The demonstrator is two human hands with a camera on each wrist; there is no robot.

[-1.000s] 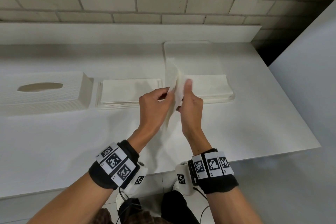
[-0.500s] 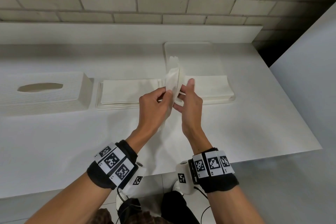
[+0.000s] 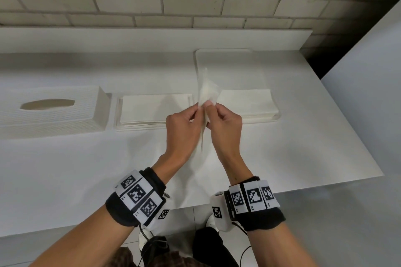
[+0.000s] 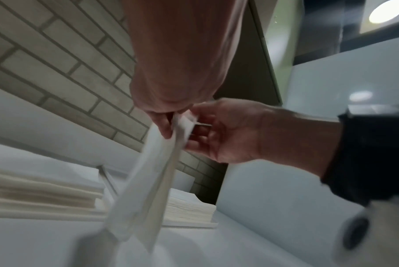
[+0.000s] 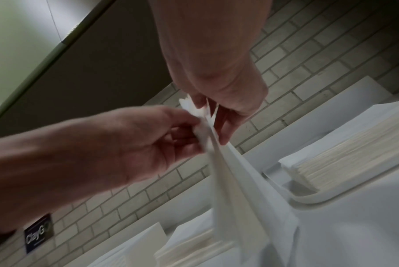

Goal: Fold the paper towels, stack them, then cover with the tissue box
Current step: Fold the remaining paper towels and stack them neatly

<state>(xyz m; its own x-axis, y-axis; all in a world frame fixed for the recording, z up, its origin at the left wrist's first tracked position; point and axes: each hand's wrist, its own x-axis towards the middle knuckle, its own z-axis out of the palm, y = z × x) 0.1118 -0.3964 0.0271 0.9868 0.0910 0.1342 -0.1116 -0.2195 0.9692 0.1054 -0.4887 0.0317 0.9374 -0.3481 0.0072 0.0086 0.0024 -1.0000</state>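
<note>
Currently one paper towel (image 3: 206, 93) hangs above the surface (image 3: 86, 169), pinched at its top by left hand (image 3: 183, 124) and right hand (image 3: 225, 123). Match corners before creasing. Right tray (image 3: 276, 117) holds one towel pile (image 3: 245, 102); folded stack (image 3: 156, 108) beside tissue box (image 3: 50, 112).

A white table (image 3: 65, 169) fills most of the head view, its near edge running across the lower part of the frame and its right edge slanting up toward the brick wall. At the left of the frame a white tissue box (image 3: 50, 112) is set on it, oval slot upward. Just right of the box, at centre, a stack of folded paper towels (image 3: 152, 110) is laid flat. At centre right a white tray (image 3: 227, 58) is seen, with a second towel stack (image 3: 247, 102) carried on its near part.
</note>
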